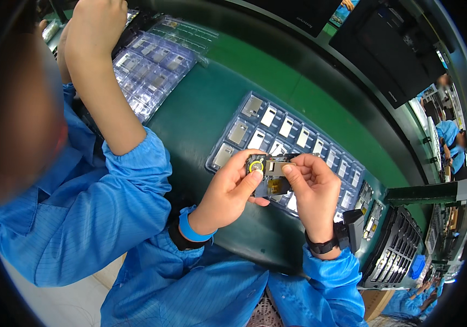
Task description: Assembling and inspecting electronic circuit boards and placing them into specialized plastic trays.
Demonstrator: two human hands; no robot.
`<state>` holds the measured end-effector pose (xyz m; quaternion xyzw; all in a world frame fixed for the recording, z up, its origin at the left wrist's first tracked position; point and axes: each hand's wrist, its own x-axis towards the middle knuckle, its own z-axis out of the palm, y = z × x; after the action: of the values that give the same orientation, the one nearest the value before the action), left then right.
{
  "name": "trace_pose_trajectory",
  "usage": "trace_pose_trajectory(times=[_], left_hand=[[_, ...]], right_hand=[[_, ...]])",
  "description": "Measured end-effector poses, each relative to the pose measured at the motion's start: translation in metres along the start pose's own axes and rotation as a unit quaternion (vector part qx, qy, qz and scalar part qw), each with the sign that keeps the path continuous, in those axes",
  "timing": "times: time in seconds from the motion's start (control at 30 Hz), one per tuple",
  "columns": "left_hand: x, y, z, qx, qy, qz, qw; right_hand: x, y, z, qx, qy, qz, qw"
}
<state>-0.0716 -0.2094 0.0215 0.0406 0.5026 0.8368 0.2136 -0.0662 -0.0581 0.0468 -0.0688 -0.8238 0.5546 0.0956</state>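
Above a clear plastic compartment tray (pixel 231 144), my left hand (pixel 223 192) holds a small dark circuit board (pixel 260 191). Its thumb presses near a round part with a yellow ring on that board. My right hand (pixel 317 192) pinches a thin silvery metal plate (pixel 278 168) between thumb and fingers. The plate lies over the upper part of the board; whether it touches the surface I cannot tell. Below it shows a gold-coloured patch on the board. Several similar metal plates sit in the tray's compartments, partly hidden behind my hands.
At my left, a co-worker's arm (pixel 102 92) in a blue sleeve reaches over more clear trays (pixel 151 68). Loose circuit boards (pixel 374 218) and a black slotted tray (pixel 394 248) lie at the right. Dark monitors (pixel 388 49) and a metal rail stand along the far side.
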Motion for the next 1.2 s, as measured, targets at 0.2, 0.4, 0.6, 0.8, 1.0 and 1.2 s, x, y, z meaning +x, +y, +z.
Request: trace_pose_trajectory(times=[0.2,0.4,0.6,0.8,1.0,1.2], left_hand=[[0.000,0.000,-0.002,0.012,-0.007,0.011,1.000],[0.000,0.003,0.001,0.017,-0.005,0.005,1.000],[0.001,0.000,0.004,0.027,-0.003,-0.002,1.000],[0.001,0.000,0.007,0.027,-0.001,-0.021,0.999],[0.000,0.001,0.011,0.034,0.003,-0.021,0.999],[0.001,-0.001,0.013,0.058,0.018,0.019,0.998]], right_hand=[[-0.004,-0.003,0.001,-0.012,0.019,-0.026,0.999],[-0.003,-0.007,-0.001,-0.024,0.017,-0.029,0.999],[0.001,-0.002,-0.003,-0.007,0.001,0.017,1.000],[0.005,0.005,-0.012,0.070,-0.056,0.092,0.992],[0.002,0.002,-0.012,0.059,-0.037,0.083,0.994],[-0.004,0.003,-0.009,0.029,0.002,0.029,0.999]])
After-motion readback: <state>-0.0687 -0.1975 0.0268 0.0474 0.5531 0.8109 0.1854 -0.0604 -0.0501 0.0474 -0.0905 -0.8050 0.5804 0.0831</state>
